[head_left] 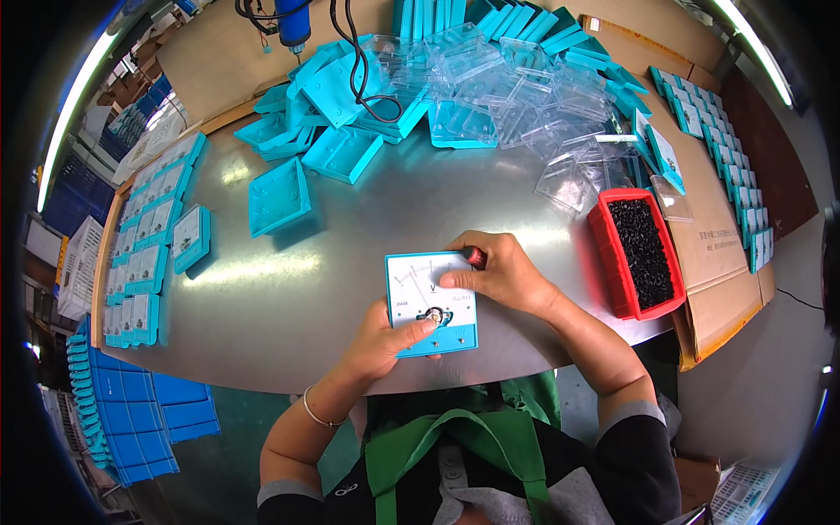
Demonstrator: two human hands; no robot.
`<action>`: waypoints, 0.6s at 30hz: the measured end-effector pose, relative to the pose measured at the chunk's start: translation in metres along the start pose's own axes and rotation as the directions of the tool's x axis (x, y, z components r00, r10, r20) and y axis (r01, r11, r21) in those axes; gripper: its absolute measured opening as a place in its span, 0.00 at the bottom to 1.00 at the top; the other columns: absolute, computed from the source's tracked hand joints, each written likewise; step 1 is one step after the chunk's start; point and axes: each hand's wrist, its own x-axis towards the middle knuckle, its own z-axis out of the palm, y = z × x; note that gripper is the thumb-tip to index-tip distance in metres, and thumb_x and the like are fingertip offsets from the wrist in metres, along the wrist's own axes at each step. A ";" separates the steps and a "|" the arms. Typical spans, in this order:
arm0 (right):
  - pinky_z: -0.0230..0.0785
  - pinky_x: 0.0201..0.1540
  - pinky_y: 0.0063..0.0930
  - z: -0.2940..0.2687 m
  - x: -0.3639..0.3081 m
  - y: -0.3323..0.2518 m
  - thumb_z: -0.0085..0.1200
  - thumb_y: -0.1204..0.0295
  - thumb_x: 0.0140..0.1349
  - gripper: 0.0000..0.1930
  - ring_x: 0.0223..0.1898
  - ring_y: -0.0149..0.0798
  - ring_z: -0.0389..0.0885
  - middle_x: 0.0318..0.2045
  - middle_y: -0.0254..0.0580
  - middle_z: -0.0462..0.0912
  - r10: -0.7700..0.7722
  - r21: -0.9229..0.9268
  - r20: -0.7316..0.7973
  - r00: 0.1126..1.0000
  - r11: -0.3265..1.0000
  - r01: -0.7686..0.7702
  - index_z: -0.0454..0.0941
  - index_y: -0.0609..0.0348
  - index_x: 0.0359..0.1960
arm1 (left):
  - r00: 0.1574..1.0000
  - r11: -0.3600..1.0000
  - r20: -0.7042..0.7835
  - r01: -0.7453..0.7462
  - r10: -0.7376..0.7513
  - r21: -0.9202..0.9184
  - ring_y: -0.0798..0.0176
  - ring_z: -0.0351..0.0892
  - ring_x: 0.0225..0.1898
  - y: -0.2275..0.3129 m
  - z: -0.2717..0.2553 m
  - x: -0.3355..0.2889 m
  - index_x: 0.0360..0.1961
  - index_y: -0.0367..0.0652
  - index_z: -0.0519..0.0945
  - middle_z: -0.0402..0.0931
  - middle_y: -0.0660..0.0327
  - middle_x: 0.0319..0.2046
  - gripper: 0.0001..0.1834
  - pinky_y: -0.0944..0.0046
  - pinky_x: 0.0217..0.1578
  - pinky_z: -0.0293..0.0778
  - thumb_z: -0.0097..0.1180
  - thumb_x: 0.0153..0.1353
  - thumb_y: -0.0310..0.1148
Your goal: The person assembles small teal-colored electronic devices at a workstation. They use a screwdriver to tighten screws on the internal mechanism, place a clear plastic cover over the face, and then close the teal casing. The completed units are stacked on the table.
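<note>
Over the near edge of the table, an analogue voltmeter [435, 331] with a white dial face and a turquoise case is held in front of me. My left hand [378, 339] grips its lower left side, the thumb pressed on the face near the needle pivot. At the upper right corner my right hand [503, 273] is closed, its thumb lying on the dial. A red and black handle [475, 256] sticks out of that hand; the rest of this tool is hidden. No clear cover shows over the dial.
Turquoise cases [278, 198] and clear plastic covers [564, 184] pile up at the back. A red bin [612, 254] of small black parts stands right. Meters line the left edge [144, 267] and far right cardboard. A blue power driver [294, 26] hangs above with black cables.
</note>
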 end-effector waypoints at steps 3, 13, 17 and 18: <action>0.68 0.26 0.30 -0.004 0.017 0.011 0.62 0.60 0.56 0.16 0.20 0.37 0.76 0.16 0.41 0.78 0.098 0.019 0.124 0.987 0.995 -0.102 0.81 0.65 0.31 | 0.999 0.998 -0.014 0.031 -0.031 0.051 0.60 0.80 0.39 0.006 -0.002 -0.001 0.53 0.34 0.68 0.76 0.54 0.42 0.24 0.60 0.31 0.81 0.59 0.57 0.30; 0.76 0.42 0.47 -0.025 0.103 0.091 0.56 0.70 0.55 0.29 0.41 0.56 0.81 0.64 0.54 0.59 -0.044 -0.747 -0.236 0.971 0.647 -0.152 0.63 0.55 0.60 | 0.882 0.939 -0.324 -0.303 0.342 0.166 0.61 0.79 0.34 0.026 -0.056 0.026 0.48 0.30 0.70 0.77 0.52 0.39 0.19 0.63 0.29 0.78 0.56 0.56 0.27; 0.76 0.41 0.44 -0.005 0.102 0.062 0.54 0.72 0.56 0.26 0.42 0.55 0.80 0.60 0.51 0.64 -0.110 -0.756 -0.171 0.979 0.651 -0.059 0.65 0.59 0.58 | 0.877 0.919 -0.291 -0.330 0.383 0.215 0.62 0.79 0.35 0.018 -0.057 0.014 0.49 0.30 0.70 0.76 0.53 0.41 0.19 0.63 0.29 0.79 0.55 0.57 0.27; 0.76 0.40 0.44 -0.009 0.109 0.064 0.54 0.72 0.56 0.26 0.41 0.54 0.81 0.59 0.51 0.65 -0.141 -0.766 -0.227 0.964 0.636 -0.087 0.64 0.58 0.58 | 0.881 0.922 -0.287 -0.323 0.376 0.216 0.62 0.79 0.35 0.019 -0.056 0.016 0.49 0.30 0.70 0.76 0.53 0.41 0.19 0.63 0.29 0.79 0.55 0.57 0.27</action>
